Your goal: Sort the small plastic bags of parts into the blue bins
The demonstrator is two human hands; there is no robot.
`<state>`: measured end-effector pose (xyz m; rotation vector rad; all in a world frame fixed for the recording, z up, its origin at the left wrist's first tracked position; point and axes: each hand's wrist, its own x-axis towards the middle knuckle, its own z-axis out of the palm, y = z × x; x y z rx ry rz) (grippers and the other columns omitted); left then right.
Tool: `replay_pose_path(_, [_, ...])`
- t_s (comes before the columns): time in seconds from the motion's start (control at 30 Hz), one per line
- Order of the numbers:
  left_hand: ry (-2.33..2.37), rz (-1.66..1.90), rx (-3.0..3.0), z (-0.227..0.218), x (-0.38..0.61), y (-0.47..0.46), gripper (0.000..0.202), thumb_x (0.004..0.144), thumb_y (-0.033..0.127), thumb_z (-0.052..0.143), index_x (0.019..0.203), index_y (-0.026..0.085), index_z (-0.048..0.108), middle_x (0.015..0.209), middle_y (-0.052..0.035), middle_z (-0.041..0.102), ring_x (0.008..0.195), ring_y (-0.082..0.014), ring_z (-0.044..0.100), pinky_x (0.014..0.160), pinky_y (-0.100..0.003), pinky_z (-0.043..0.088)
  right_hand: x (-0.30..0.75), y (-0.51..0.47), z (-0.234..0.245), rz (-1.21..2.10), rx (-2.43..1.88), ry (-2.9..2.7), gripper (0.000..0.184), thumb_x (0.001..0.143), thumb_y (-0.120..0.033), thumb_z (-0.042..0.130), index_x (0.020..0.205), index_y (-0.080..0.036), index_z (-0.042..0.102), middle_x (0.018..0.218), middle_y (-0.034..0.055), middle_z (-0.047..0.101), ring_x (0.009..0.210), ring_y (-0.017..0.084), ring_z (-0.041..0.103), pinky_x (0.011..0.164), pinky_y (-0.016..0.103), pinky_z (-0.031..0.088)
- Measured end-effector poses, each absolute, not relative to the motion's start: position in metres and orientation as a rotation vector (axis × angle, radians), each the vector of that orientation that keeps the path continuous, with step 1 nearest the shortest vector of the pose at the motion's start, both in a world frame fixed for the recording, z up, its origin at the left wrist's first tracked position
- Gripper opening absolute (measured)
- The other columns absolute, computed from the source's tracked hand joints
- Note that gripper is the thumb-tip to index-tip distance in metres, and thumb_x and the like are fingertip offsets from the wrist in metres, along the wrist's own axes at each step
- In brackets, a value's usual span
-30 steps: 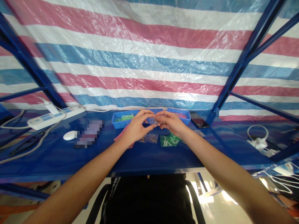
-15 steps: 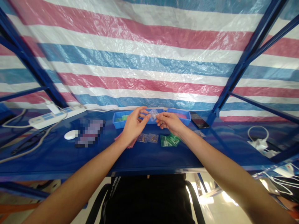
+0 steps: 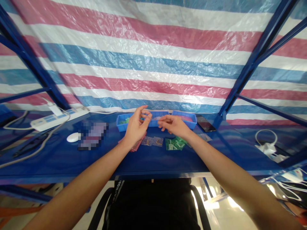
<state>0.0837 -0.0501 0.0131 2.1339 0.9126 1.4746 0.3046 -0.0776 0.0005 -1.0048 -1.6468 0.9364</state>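
My left hand (image 3: 138, 124) hovers at the front of the blue bins, its fingers loosely curved and the thumb apart, with nothing visible in it. Facing it, my right hand (image 3: 174, 125) has bent, slightly parted fingers and also shows nothing held. Between them is the middle blue bin (image 3: 154, 122), with clear plastic bags (image 3: 157, 118) inside. Two small clear bags with brass-coloured pieces (image 3: 153, 141) lie below. Green packets (image 3: 176, 143) are under my right wrist, and pink packets (image 3: 137, 146) are partly hidden by my left wrist.
A left blue bin (image 3: 122, 127) holds green packets; a right blue bin (image 3: 193, 123) holds pink ones. A dark phone (image 3: 205, 123) lies to the right. A power strip (image 3: 59, 119), a white round object (image 3: 73, 137) and cables occupy the left. Blue frame posts (image 3: 240, 76) flank the striped sheet.
The clear bag that was held between both hands is no longer visible between them. My fingers have loosened, and both hands remain in nearly the same place.
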Motion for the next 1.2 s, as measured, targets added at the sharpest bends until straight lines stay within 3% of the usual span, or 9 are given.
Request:
replay_pose_path(0.1, [0.922,1.475,2.149,0.014,0.084,-0.052,0.045,0.105,0.045,0.061,0.145,0.024,0.055,0.116,-0.0074,0.072,0.096,-0.0187,0.071,0.066,-0.026,0.053,0.305,-0.085,0.001,0.637,-0.949,-2.065,0.035,0.077,-0.052,0.091,0.094,-0.023,0.079,0.089,0.0048,0.078,0.083,0.023,0.07,0.076,0.034,0.053])
replay_pose_path(0.17, [0.921,1.47,2.153,0.014,0.084,-0.053,0.045,0.105,0.045,0.06,0.145,0.024,0.055,0.116,-0.0073,0.072,0.095,-0.0182,0.071,0.066,-0.025,0.053,0.305,-0.088,-0.001,0.492,-0.933,-2.237,0.038,0.069,-0.049,0.097,0.091,-0.024,0.08,0.088,0.0054,0.078,0.086,0.025,0.068,0.082,0.037,0.052])
replay_pose_path(0.27, [0.929,1.463,2.158,0.015,0.085,-0.054,0.045,0.105,0.045,0.061,0.144,0.023,0.055,0.116,-0.0071,0.073,0.095,-0.0184,0.071,0.067,-0.026,0.053,0.304,-0.088,-0.005,0.544,-0.97,-2.3,0.029,0.075,-0.039,0.093,0.095,-0.023,0.079,0.089,0.005,0.077,0.084,0.023,0.069,0.08,0.035,0.052])
replay_pose_path(0.37, [0.946,1.424,2.173,0.015,0.085,-0.055,0.044,0.105,0.044,0.061,0.143,0.023,0.056,0.116,-0.0067,0.073,0.096,-0.0188,0.071,0.07,-0.027,0.053,0.302,-0.089,-0.006,0.703,-1.068,-2.252,0.017,0.083,-0.02,0.08,0.1,-0.02,0.074,0.089,0.0027,0.077,0.08,0.019,0.07,0.075,0.03,0.053])
replay_pose_path(0.53, [0.934,1.321,2.219,0.015,0.085,-0.053,0.04,0.103,0.04,0.063,0.139,0.023,0.061,0.112,-0.0063,0.075,0.097,-0.021,0.072,0.072,-0.03,0.055,0.302,-0.09,-0.004,0.559,-1.118,-2.25,0.027,0.076,-0.002,0.069,0.098,-0.018,0.069,0.087,0.0015,0.076,0.079,0.017,0.072,0.077,0.029,0.054])
replay_pose_path(0.7, [0.799,1.179,2.399,0.016,0.088,-0.058,0.041,0.092,0.017,0.063,0.132,0.024,0.068,0.121,-0.0057,0.076,0.111,-0.024,0.072,0.094,-0.037,0.058,0.308,-0.081,-0.003,0.809,-0.996,-1.884,0.016,0.082,-0.017,0.074,0.098,-0.02,0.069,0.087,0.0015,0.076,0.078,0.017,0.071,0.076,0.031,0.055])
replay_pose_path(0.8, [0.687,1.169,2.419,0.015,0.091,-0.06,0.049,0.086,0.012,0.066,0.134,0.023,0.067,0.129,-0.0071,0.074,0.118,-0.0254,0.071,0.105,-0.041,0.056,0.311,-0.076,0.0,1.014,-0.876,-1.605,0.026,0.082,-0.034,0.083,0.098,-0.02,0.07,0.086,0.0015,0.076,0.077,0.017,0.071,0.075,0.031,0.057])
replay_pose_path(1.0, [0.745,1.138,2.152,0.009,0.093,-0.056,0.035,0.094,0.032,0.073,0.126,0.02,0.069,0.105,-0.0081,0.079,0.096,-0.0243,0.078,0.09,-0.039,0.063,0.312,-0.077,0.005,1.162,-0.825,-1.407,0.038,0.077,-0.048,0.091,0.095,-0.019,0.074,0.088,0.0035,0.077,0.076,0.017,0.071,0.075,0.033,0.061])
replay_pose_path(1.2, [0.689,1.15,2.091,0.008,0.094,-0.057,0.037,0.092,0.029,0.074,0.126,0.019,0.064,0.099,-0.0056,0.077,0.092,-0.0209,0.077,0.087,-0.035,0.061,0.311,-0.077,0.001,1.183,-0.787,-1.474,0.042,0.073,-0.037,0.095,0.105,-0.019,0.074,0.091,0.0035,0.078,0.08,0.017,0.073,0.078,0.032,0.06])
